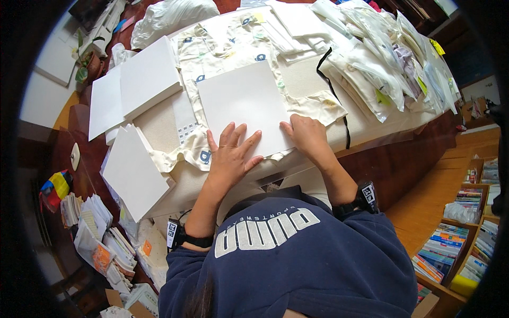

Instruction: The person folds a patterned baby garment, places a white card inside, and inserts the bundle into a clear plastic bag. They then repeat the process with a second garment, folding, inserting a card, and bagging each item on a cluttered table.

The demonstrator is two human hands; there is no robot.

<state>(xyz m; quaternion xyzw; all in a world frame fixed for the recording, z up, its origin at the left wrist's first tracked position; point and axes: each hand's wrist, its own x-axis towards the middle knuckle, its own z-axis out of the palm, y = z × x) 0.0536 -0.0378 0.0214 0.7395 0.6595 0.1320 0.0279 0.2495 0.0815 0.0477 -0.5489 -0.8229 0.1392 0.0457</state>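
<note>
A white rectangular board or stiff sheet (242, 99) lies on a cream baby garment (222, 47) printed with blue figures, which is spread face up on a padded table. My left hand (232, 155) rests flat on the board's near left part, fingers spread. At the near right edge, my right hand (309, 133) has its thumb on the board and its other fingers curled beside it; what they grip is hidden. One sleeve (320, 106) stretches out to the right, the other (187, 157) to the left. The garment's hem shows under the board's near edge.
To the left are a stack of white boards (149, 75) and a smaller pile (135, 173). A sheet of size stickers (187, 127) lies between. A black strap (330, 79) crosses the table at right, beside a heap of bagged garments (377, 59). Folded white pieces (298, 24) lie behind.
</note>
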